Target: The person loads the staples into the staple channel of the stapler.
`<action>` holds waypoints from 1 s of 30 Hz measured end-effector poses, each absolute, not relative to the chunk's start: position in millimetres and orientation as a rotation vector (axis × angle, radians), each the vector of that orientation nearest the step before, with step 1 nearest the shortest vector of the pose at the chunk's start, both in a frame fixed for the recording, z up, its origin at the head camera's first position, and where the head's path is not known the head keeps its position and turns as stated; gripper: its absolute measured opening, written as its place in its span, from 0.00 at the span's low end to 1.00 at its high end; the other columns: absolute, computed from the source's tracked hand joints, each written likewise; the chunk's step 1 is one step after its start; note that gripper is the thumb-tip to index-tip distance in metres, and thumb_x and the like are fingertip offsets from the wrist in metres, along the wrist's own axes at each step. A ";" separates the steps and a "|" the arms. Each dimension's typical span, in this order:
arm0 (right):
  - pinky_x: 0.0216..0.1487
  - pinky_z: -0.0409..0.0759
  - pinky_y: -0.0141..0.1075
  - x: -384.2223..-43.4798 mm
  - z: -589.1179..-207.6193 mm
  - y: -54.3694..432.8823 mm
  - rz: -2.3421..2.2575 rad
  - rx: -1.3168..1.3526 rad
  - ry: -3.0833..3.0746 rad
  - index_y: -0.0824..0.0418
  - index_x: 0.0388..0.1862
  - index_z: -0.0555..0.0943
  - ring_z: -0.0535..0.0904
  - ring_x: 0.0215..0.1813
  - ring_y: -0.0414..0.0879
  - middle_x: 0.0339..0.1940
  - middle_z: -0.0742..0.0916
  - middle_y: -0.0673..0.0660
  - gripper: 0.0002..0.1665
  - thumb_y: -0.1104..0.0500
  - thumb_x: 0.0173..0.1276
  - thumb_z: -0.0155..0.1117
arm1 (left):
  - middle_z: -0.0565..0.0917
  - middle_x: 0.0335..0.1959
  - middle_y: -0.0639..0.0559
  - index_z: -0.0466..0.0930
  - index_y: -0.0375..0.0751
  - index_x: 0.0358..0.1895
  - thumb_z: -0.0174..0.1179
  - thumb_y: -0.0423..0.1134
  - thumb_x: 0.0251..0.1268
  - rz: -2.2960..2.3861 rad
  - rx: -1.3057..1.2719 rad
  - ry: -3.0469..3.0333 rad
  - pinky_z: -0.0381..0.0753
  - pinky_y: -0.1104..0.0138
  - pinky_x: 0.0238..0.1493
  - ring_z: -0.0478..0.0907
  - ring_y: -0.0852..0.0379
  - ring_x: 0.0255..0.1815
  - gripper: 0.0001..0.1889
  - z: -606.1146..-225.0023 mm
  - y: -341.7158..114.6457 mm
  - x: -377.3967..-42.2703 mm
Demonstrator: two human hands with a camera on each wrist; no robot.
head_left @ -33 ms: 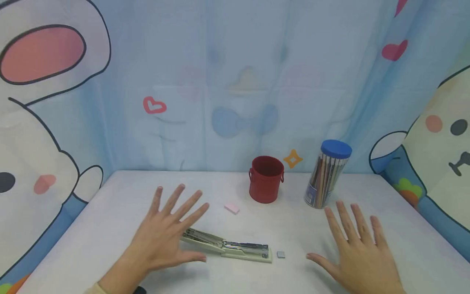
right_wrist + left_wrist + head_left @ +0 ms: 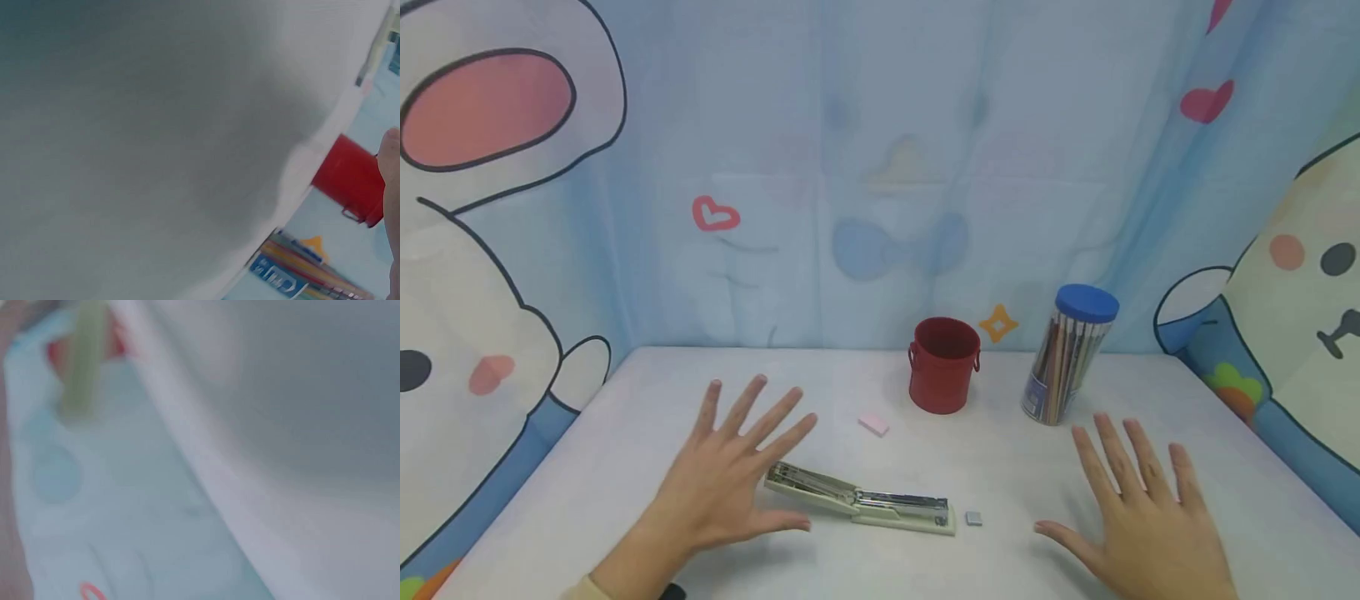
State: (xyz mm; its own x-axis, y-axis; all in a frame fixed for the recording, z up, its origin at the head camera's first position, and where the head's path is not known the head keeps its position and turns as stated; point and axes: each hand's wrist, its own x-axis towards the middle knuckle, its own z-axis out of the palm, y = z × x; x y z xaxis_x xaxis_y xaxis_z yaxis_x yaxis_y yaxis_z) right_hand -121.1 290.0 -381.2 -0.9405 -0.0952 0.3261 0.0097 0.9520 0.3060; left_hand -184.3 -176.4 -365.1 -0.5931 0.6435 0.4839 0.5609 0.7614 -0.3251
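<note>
My left hand hovers over the left of the table, palm down, fingers straight and spread, holding nothing. Just right of it lies a pale green stapler, opened out flat so its metal staple channel shows. In the left wrist view the stapler is a blurred green bar. A small grey block like a strip of staples sits off the stapler's right end. My right hand is spread at the right, also empty, its thumb pointing toward that block.
A red bucket with side handles stands at the back. Right of it is a clear jar of pencils with a blue lid. A pale pink block lies behind the stapler. A printed curtain hangs around the white table.
My left hand has shifted slightly left, uncovering the stapler's left end. My right hand has moved a little right. The objects on the table have stayed put.
</note>
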 end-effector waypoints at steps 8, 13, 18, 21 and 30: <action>0.70 0.48 0.69 -138.8 -363.5 270.7 -0.085 0.088 -2.996 0.65 0.76 0.65 0.55 0.75 0.71 0.75 0.64 0.74 0.77 0.12 0.40 0.60 | 0.57 0.80 0.54 0.56 0.59 0.80 0.53 0.81 0.54 -0.122 -0.996 -2.673 0.45 0.38 0.72 0.48 0.44 0.80 0.52 -351.5 -161.1 -188.0; 0.44 0.83 0.49 -169.3 -347.3 233.8 0.660 0.041 -3.284 0.57 0.53 0.85 0.81 0.44 0.55 0.46 0.85 0.59 0.43 0.36 0.40 0.85 | 0.75 0.67 0.54 0.72 0.58 0.72 0.76 0.60 0.50 -0.959 -1.023 -3.044 0.72 0.48 0.61 0.74 0.48 0.65 0.42 -333.6 -145.2 -203.4; 0.35 0.79 0.39 -181.8 -354.9 216.1 1.042 0.075 -3.253 0.54 0.40 0.87 0.76 0.34 0.46 0.32 0.82 0.50 0.28 0.57 0.38 0.90 | 0.83 0.53 0.57 0.81 0.53 0.62 0.79 0.44 0.49 -1.302 -1.076 -3.100 0.75 0.51 0.55 0.78 0.49 0.56 0.32 -341.0 -144.5 -216.6; 0.34 0.78 0.39 -183.1 -362.2 212.1 1.118 0.023 -3.252 0.55 0.39 0.88 0.76 0.33 0.46 0.31 0.82 0.51 0.26 0.59 0.37 0.90 | 0.83 0.48 0.62 0.83 0.55 0.59 0.78 0.41 0.50 -1.328 -1.098 -3.104 0.73 0.50 0.57 0.77 0.50 0.55 0.29 -348.4 -147.0 -219.7; 0.31 0.76 0.39 -182.4 -374.9 215.2 1.227 0.149 -3.205 0.56 0.34 0.89 0.76 0.30 0.46 0.25 0.82 0.52 0.18 0.65 0.42 0.86 | 0.83 0.47 0.62 0.83 0.52 0.58 0.77 0.40 0.51 -1.354 -1.123 -3.064 0.73 0.49 0.55 0.76 0.49 0.53 0.27 -356.8 -148.0 -224.8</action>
State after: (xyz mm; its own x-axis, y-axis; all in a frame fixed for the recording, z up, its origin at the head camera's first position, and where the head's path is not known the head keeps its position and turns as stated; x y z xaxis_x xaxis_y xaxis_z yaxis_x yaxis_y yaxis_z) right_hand -182.4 215.2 -374.9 -0.9535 -0.1826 -0.2397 0.0242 0.7467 -0.6648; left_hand -224.8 -148.0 -356.8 -0.7299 0.6767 -0.0965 0.3842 0.5229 0.7609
